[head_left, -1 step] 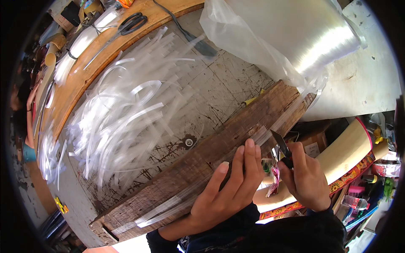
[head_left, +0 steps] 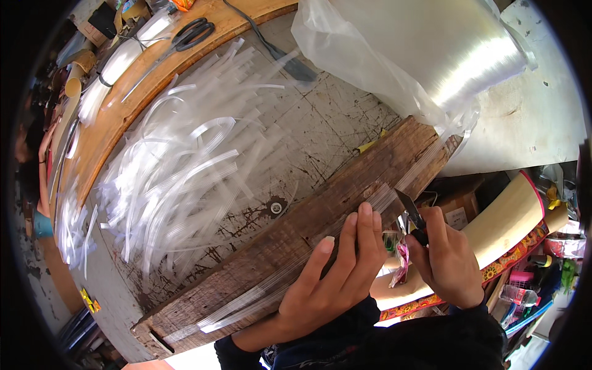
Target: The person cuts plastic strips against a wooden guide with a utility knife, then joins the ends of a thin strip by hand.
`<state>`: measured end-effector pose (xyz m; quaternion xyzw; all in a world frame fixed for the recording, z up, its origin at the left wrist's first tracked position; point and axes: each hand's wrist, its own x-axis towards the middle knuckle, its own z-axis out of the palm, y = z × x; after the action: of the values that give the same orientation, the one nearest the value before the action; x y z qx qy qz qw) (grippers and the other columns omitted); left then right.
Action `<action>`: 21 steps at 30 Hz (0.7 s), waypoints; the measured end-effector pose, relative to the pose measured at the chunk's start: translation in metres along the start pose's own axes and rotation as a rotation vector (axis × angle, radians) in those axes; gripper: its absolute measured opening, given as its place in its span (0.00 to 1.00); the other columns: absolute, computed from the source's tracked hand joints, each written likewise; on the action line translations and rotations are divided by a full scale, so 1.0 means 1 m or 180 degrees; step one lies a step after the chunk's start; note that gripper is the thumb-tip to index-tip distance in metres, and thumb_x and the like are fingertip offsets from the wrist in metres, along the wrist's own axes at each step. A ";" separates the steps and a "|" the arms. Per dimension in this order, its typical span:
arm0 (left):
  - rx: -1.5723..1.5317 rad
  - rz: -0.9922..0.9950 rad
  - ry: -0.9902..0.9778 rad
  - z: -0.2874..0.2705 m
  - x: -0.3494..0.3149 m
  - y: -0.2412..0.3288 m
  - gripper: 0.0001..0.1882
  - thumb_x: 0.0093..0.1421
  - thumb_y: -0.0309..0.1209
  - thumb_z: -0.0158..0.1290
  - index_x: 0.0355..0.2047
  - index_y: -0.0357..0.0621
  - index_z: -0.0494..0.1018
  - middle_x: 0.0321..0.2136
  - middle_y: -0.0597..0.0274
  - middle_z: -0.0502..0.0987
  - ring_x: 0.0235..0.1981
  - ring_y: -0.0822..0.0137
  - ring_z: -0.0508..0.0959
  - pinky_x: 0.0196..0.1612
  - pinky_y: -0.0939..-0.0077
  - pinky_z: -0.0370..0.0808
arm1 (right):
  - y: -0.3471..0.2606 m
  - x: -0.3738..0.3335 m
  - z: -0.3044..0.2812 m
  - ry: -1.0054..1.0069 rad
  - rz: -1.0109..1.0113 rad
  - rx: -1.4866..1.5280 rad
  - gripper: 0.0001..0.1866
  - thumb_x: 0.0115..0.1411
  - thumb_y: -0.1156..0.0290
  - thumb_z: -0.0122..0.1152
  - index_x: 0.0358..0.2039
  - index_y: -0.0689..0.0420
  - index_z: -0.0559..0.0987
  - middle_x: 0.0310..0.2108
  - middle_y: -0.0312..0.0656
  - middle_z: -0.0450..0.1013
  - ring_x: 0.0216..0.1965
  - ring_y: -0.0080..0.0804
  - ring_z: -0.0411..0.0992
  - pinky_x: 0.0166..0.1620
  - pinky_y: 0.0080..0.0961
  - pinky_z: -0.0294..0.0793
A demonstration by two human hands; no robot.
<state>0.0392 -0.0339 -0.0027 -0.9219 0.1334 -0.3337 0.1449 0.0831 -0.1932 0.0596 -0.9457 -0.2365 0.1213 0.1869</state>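
My left hand (head_left: 342, 265) lies with its fingers stretched out over clear plastic strips (head_left: 246, 301) that run along a brown wooden plank (head_left: 259, 262). My right hand (head_left: 451, 264) grips the dark handle of a knife (head_left: 412, 211). The knife's blade points up and left, at the strips just beyond my left fingertips. Whether the edge touches them I cannot tell. Past the blade, the strip continues up the plank toward a large roll of clear plastic strip (head_left: 475, 61) in a plastic bag. Left of the plank, a loose heap of cut clear strips (head_left: 185, 160) covers the scratched tabletop.
Black-handled scissors (head_left: 192, 35) lie on the curved wooden edge (head_left: 139, 102) at the far left, near a tied bundle of clear strips (head_left: 126, 58). A dark flat tool (head_left: 290, 61) rests beyond the heap. Under my right arm are a cream roll (head_left: 505, 216) and assorted clutter.
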 end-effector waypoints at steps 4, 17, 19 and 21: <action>-0.0019 0.0052 0.0028 0.001 0.000 0.000 0.09 0.54 0.37 0.49 0.35 0.62 0.75 0.39 0.82 0.74 0.41 0.84 0.73 0.56 0.63 0.57 | -0.001 0.000 0.000 0.0001 0.0032 0.0037 0.18 0.50 0.76 0.55 0.40 0.63 0.62 0.25 0.50 0.69 0.24 0.48 0.70 0.24 0.36 0.69; 0.0011 -0.0018 0.0089 0.003 0.000 0.001 0.09 0.54 0.40 0.48 0.35 0.63 0.74 0.39 0.84 0.74 0.41 0.85 0.72 0.57 0.61 0.56 | -0.004 0.000 0.001 0.0017 0.0063 -0.0013 0.17 0.49 0.77 0.56 0.39 0.63 0.63 0.23 0.50 0.68 0.23 0.48 0.69 0.24 0.36 0.68; 0.0011 -0.0024 0.0077 0.003 -0.001 0.001 0.09 0.54 0.40 0.48 0.35 0.63 0.74 0.39 0.84 0.74 0.41 0.85 0.72 0.57 0.61 0.56 | -0.005 0.000 0.003 -0.0014 0.0062 -0.0039 0.18 0.49 0.77 0.56 0.40 0.63 0.62 0.23 0.50 0.68 0.22 0.49 0.69 0.23 0.36 0.68; 0.0011 -0.0009 0.0078 0.003 -0.001 0.000 0.09 0.54 0.39 0.48 0.35 0.63 0.74 0.39 0.84 0.74 0.41 0.84 0.72 0.57 0.60 0.56 | -0.005 0.001 0.004 0.0056 0.0023 -0.0151 0.17 0.49 0.77 0.55 0.39 0.63 0.62 0.23 0.49 0.68 0.22 0.49 0.69 0.23 0.37 0.68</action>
<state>0.0402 -0.0335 -0.0054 -0.9176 0.1333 -0.3455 0.1443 0.0805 -0.1881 0.0581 -0.9518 -0.2342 0.1080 0.1661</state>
